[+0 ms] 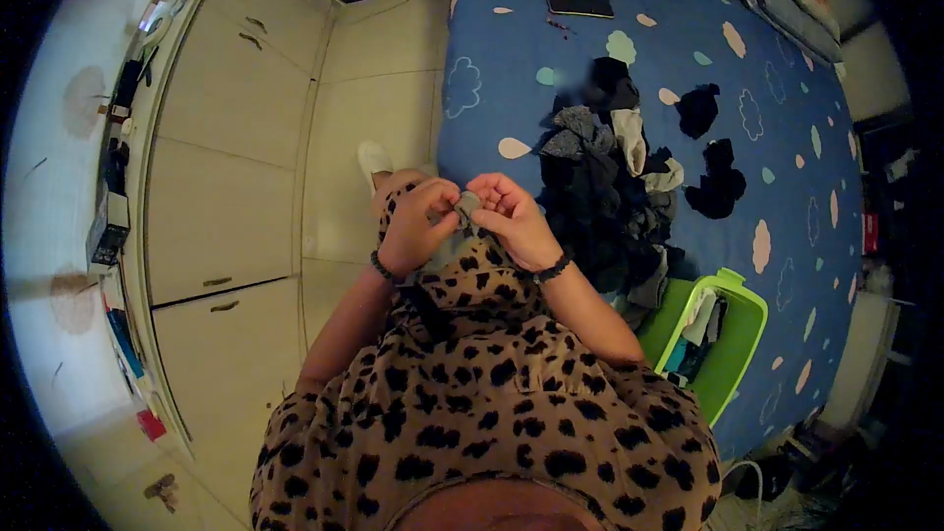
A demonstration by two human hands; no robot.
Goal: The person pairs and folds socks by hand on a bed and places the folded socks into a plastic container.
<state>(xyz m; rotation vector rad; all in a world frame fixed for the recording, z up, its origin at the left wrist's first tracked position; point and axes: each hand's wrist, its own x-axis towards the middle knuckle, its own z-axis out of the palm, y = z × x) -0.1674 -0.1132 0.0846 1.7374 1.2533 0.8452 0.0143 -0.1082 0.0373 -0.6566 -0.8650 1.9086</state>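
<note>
In front of my lap, my left hand [415,226] and my right hand [517,223] meet with the fingers pinched around a small bunched grey sock [467,206]. Part of the sock is hidden by the fingers. To the right, on the bed, lies a heap of socks [590,182], mostly black and dark grey, with a few pale ones among them. Two smaller black bundles, one at the back [698,110] and one nearer [717,180], lie apart from the heap.
A green plastic bin [733,334] holding some folded fabric lies beside my right forearm on the blue patterned bed [787,265]. Farther back on the bed is a dark phone [580,5]. Pale cabinets [231,177] line the left side, beyond the tiled floor [369,49].
</note>
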